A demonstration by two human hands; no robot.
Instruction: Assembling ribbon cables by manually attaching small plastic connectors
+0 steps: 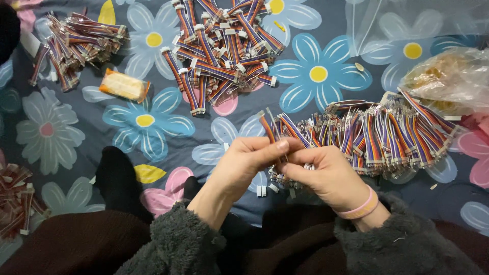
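Note:
Both my hands meet at the middle of the view over a flowered blue cloth (153, 122). My left hand (249, 160) and my right hand (326, 173) pinch the same short rainbow ribbon cable (277, 130), which sticks up and to the left between the fingertips. A pink band circles my right wrist. Just right of my hands lies a long heap of loose rainbow cables (392, 135) with white connectors. A few small white connectors (262, 191) lie under my hands.
A pile of finished cables (224, 48) lies at top centre, a bundled pile (76, 43) at top left. An orange wrapped packet (124, 85) lies between them. Clear plastic bags (448, 76) sit at the right. More reddish cables (15, 203) show at the left edge.

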